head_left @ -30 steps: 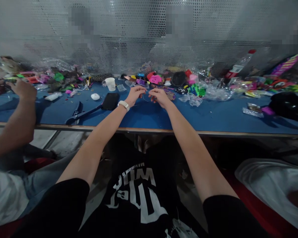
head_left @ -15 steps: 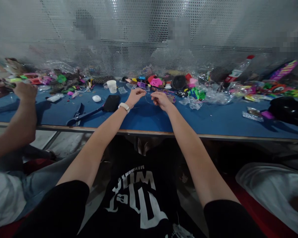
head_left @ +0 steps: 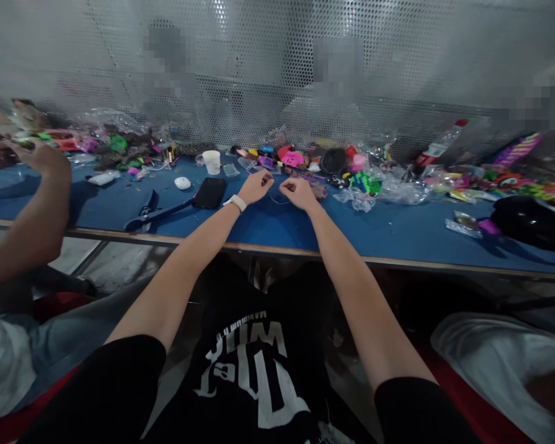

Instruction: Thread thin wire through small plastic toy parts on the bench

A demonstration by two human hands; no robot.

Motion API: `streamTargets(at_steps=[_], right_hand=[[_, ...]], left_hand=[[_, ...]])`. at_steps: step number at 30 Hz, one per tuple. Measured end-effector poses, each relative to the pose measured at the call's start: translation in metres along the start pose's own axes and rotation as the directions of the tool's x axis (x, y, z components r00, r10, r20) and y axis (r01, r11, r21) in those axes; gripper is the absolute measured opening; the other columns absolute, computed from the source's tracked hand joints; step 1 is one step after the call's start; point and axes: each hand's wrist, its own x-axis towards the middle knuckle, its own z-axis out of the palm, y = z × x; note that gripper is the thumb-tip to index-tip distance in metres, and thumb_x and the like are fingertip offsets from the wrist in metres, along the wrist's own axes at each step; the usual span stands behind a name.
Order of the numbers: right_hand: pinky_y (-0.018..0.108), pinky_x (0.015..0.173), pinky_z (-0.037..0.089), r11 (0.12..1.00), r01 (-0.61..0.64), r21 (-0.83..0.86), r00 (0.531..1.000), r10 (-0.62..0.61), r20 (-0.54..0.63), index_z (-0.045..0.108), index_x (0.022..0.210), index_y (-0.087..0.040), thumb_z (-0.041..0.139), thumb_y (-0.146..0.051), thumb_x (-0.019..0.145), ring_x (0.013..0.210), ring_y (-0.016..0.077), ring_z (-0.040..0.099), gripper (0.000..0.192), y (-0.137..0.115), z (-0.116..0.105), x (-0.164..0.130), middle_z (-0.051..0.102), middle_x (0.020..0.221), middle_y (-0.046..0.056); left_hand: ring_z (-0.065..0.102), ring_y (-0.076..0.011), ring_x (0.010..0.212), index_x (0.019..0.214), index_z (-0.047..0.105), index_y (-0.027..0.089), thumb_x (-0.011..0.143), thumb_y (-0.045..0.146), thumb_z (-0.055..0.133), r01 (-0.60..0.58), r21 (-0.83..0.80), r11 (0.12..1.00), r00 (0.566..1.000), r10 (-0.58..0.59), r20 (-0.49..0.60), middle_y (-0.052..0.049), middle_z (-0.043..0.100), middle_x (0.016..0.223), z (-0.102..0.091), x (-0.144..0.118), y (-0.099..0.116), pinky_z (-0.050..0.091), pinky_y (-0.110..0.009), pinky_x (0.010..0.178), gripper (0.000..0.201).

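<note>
Fingers [head_left: 264, 179] of the left hand [head_left: 256, 187] and right hand [head_left: 297, 191] pinch a thin cord [head_left: 276, 198], looped between them just above the blue tabletop [head_left: 268, 222]. Nothing seems strung yet; beads [head_left: 300, 160] lie beyond.
</note>
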Motion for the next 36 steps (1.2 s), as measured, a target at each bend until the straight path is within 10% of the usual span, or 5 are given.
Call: streamTargets(at_steps=[11,23,32,36], right_hand=[[0.046,0.095,0.061,0.992,0.118,-0.037,0.990,-0.115,0.082,0.087,0.087,-0.024,0.075,-0.042,0.092,0.093,0.0315,0.080,0.022,0.012,0.001,0.001,0.090,0.097,0.010],[0.063,0.129,0.054,0.916,0.171,-0.363,0.972,-0.095,0.217,0.096,0.120,-0.023,0.070,-0.016,0.104,0.130,0.0404,0.072,0.030,0.022,0.004,0.004,0.086,0.135,0.017],[0.062,0.125,0.053,0.946,0.172,-0.274,0.974,-0.123,0.188,0.094,0.115,-0.023,0.078,-0.025,0.106,0.124,0.0394,0.074,0.018,0.023,-0.001,0.002,0.087,0.125,0.015],[0.060,0.121,0.055,0.939,0.127,-0.319,0.984,-0.079,0.160,0.092,0.112,-0.024,0.079,-0.027,0.107,0.123,0.0384,0.071,0.015,0.030,-0.001,0.003,0.084,0.123,0.015]], left_hand=[[0.075,-0.0315,0.119,0.112,0.092,0.022,0.099,0.019,0.071,-0.169,0.317,0.933,0.973,0.107,0.206,-0.013,0.086,0.123,-0.006,0.005,-0.020,0.059,-0.051,0.121,0.025],[0.074,-0.0268,0.095,0.087,0.088,0.022,0.088,0.017,0.081,-0.091,0.096,0.991,0.969,0.066,0.238,-0.010,0.083,0.098,-0.013,0.003,-0.001,0.062,-0.045,0.110,0.009],[0.072,-0.0223,0.077,0.077,0.089,0.026,0.070,0.020,0.091,-0.066,0.045,0.997,0.814,0.028,0.580,-0.004,0.080,0.078,-0.070,0.006,-0.014,0.059,-0.034,0.083,0.010],[0.068,-0.0210,0.072,0.071,0.086,0.027,0.072,0.029,0.092,-0.105,0.104,0.989,0.828,0.029,0.561,-0.004,0.078,0.074,-0.063,0.007,-0.022,0.056,-0.033,0.076,0.006]])
